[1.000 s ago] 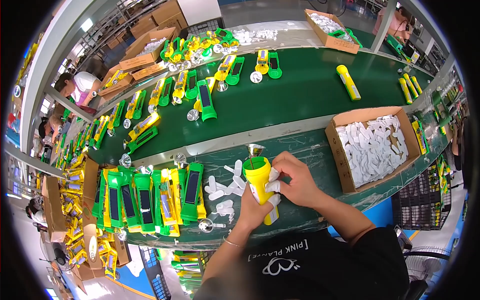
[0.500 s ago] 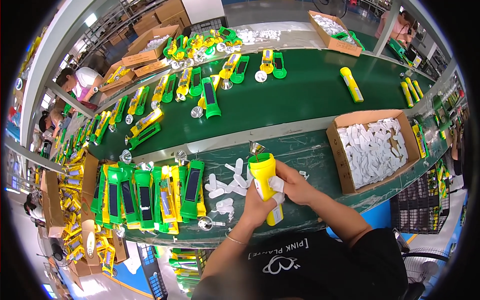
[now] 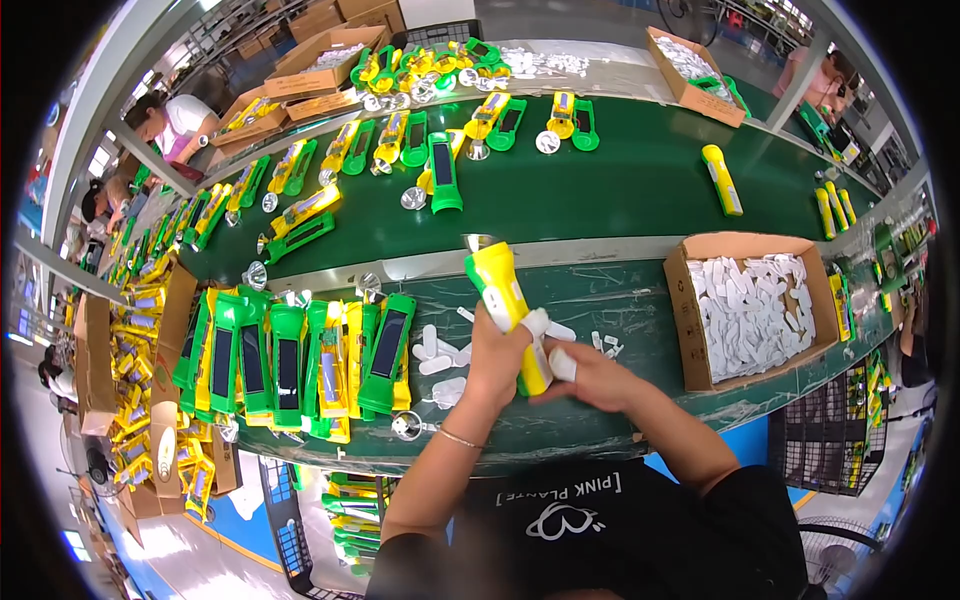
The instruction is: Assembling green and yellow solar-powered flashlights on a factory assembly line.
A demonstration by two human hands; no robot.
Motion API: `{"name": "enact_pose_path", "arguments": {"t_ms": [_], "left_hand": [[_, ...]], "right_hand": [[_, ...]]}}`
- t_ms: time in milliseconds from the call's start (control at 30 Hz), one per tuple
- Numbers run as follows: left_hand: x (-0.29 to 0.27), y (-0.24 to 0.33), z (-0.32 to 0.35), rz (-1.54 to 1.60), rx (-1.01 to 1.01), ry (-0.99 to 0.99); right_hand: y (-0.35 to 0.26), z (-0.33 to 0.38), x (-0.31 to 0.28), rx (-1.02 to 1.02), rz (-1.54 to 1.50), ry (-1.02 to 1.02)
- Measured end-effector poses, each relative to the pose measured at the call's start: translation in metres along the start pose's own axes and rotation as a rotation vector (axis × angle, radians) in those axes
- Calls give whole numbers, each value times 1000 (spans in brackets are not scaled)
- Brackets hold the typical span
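- Left hand wraps the torch, now tipped away.
- Right hand has slid down, fingers curled round its lower end.
- Work apparently shifts there.

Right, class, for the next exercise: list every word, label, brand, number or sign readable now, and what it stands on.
Black shirt: white bracketed lettering beside a white drawing; wording not copied here.
Held yellow flashlight body: pale label, too small to read.
Near cardboard box at right: dark side markings, too small to read.
Far cardboard box at upper right: faint printing, too small to read.
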State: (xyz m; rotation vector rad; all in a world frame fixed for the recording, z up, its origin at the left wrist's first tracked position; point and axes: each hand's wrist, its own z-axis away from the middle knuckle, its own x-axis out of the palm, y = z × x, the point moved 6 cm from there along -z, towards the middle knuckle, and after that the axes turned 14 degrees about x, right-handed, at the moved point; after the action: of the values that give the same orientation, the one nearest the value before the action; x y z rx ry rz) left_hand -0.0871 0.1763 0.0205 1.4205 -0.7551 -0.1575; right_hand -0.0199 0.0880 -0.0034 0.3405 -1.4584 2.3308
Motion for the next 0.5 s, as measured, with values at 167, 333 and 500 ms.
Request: {"name": "enact_pose_path", "arguments": {"t_ms": [167,333,500], "left_hand": [[6,-1,-3,77,-28,45],[19,9,-14,30,149,7],[40,17,-55,360,180,-122]], "right_hand": [[21,-4,9,94,-254,-298],[-7,3,0,44,-133,-164],[-69,-13,-23,69,210,-8]]}}
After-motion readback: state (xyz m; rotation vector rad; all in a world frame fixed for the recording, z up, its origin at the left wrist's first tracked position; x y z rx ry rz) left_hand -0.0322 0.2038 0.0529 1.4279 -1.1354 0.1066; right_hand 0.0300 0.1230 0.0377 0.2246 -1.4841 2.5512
